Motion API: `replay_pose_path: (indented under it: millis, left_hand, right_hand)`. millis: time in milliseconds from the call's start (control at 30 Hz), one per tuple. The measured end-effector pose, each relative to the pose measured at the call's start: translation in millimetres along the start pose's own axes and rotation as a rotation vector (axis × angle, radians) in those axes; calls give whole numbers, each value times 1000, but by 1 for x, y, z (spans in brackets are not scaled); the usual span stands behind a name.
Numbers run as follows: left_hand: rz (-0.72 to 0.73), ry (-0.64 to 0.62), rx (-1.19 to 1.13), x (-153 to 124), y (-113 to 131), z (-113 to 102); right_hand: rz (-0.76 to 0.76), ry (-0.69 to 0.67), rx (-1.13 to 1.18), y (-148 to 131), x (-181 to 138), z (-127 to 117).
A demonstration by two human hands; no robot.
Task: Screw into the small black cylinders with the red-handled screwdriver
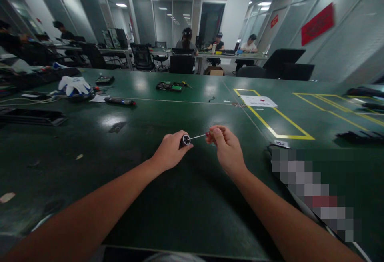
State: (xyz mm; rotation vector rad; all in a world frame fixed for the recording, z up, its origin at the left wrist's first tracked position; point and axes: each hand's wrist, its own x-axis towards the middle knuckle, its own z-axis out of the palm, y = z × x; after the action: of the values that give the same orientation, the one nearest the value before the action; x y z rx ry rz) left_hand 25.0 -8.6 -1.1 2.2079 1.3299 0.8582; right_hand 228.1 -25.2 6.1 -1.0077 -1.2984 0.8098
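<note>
Above the middle of the green table, my left hand (171,150) is closed around a short black cylinder (185,139) with a pale ring at its open end, which faces right. My right hand (226,146) grips a screwdriver (198,136) by its handle, mostly covered by the fingers. A red part shows where the handle meets the thin metal shaft. The shaft points left, and its tip is at the cylinder's open end; how far inside it reaches, I cannot tell.
Farther back lie an opened device with green circuit boards (171,86), a pen-shaped tool (120,101), white-and-blue gloves (74,85) and a paper sheet (260,101) near yellow tape (295,137). A pixelated object (312,194) is at right. Several people sit at far desks.
</note>
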Motion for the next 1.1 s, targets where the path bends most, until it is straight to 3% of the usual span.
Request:
replay_pose_path:
  millis: [167, 333, 433, 633, 800, 900, 1000, 1100]
  left_hand:
    - [-7, 3, 3, 1, 1, -2]
    - [4, 5, 36, 0, -1, 0]
    - [15, -34, 58, 0, -2, 2]
    - [1, -21, 45, 1, -2, 0]
    - [-14, -73, 77, 0, 2, 2]
    - [53, -23, 117, 1, 6, 1]
    - [159, 30, 183, 4, 7, 0]
    - [116, -35, 192, 7, 3, 2]
  right_hand:
    - [-35, -52, -63, -9, -3, 1]
    - [-39, -125, 20, -16, -9, 1]
    - [-49, -130, -71, -20, -12, 1]
    - [-39, -20, -81, -26, -10, 3]
    - [-35, 5, -120, -14, -7, 5]
    - [37, 75, -3, -3, -1, 3]
    - [249, 106, 294, 4, 7, -1]
    - [310, 153, 359, 9, 11, -3]
